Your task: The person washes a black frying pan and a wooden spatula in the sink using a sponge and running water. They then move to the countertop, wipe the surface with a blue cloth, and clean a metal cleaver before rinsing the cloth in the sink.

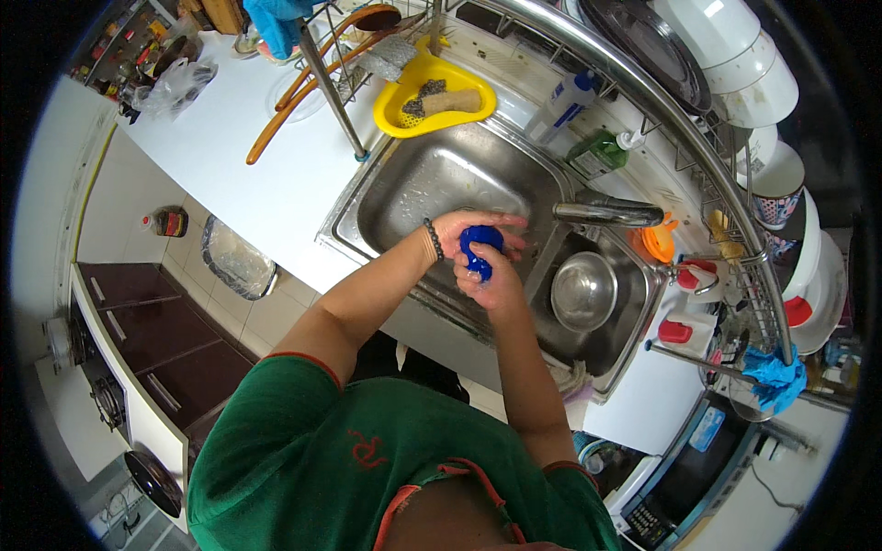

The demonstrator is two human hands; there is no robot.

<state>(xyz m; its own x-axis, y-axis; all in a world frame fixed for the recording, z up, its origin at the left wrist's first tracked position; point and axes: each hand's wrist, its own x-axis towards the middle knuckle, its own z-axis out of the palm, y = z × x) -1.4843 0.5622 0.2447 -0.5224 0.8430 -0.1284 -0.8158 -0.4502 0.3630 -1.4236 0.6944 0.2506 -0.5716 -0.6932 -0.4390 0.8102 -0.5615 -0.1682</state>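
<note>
Over the near edge of the steel sink [418,165], my two hands meet around a glossy, deep-blue rounded object [480,241] whose kind I cannot make out. My right hand [493,283] is closed on it, fingers curled over its near side. Against its far side, my left hand [459,226] is open, with its fingers stretched out to the right and the palm touching or very near the object. A dark bead bracelet [433,240] circles my left wrist. The skin of both hands looks wet. The faucet [608,213] reaches in just right of my fingertips.
A steel bowl [584,291] sits in the smaller right basin. At the back left corner hangs a yellow strainer basket [390,119] with scrubbers. Behind the sink stand a white bottle [559,108] and a green pump bottle [599,154]. A metal dish rack [703,147] arches overhead.
</note>
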